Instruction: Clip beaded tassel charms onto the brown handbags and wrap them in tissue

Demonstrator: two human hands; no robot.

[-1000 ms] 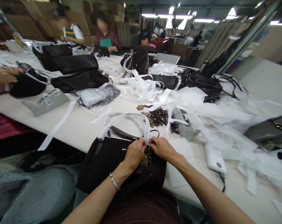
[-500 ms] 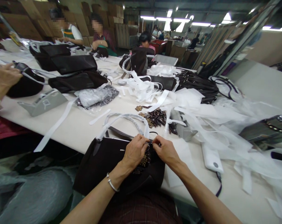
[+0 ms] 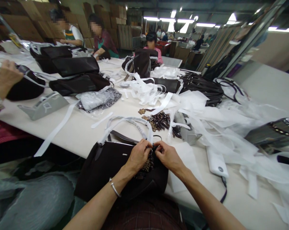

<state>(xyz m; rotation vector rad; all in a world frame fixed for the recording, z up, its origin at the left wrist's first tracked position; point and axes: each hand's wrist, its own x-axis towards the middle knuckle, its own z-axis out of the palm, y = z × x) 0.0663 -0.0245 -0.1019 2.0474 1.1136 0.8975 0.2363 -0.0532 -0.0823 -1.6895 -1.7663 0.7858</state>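
Observation:
A dark brown handbag point(image 3: 103, 169) lies at the table's front edge, its white-wrapped handles point(image 3: 127, 119) standing up behind the zipper. My left hand point(image 3: 140, 154) is closed in a pinch at the right handle's base, on something I cannot make out. A leopard-patterned charm point(image 3: 147, 166) hangs below its fingers on the bag's front. Close beside it, my right hand point(image 3: 165, 153) pinches at the bag's top right corner; what its fingertips hold is hidden. A thin dark loop point(image 3: 157, 136) rises just behind the fingers. More charms point(image 3: 160, 121) lie in a pile behind the bag.
White paper strips point(image 3: 216, 127) cover the right side, near a white device point(image 3: 217, 163) with a cord. A tape dispenser point(image 3: 44, 105), a plastic-wrapped packet point(image 3: 99, 97) and dark bags point(image 3: 75, 65) stand left. Another person's hand point(image 3: 7, 78) is at the far left.
My right hand has shifted slightly left and its fingers have curled in. My left hand has barely moved. Across the table, people have changed posture.

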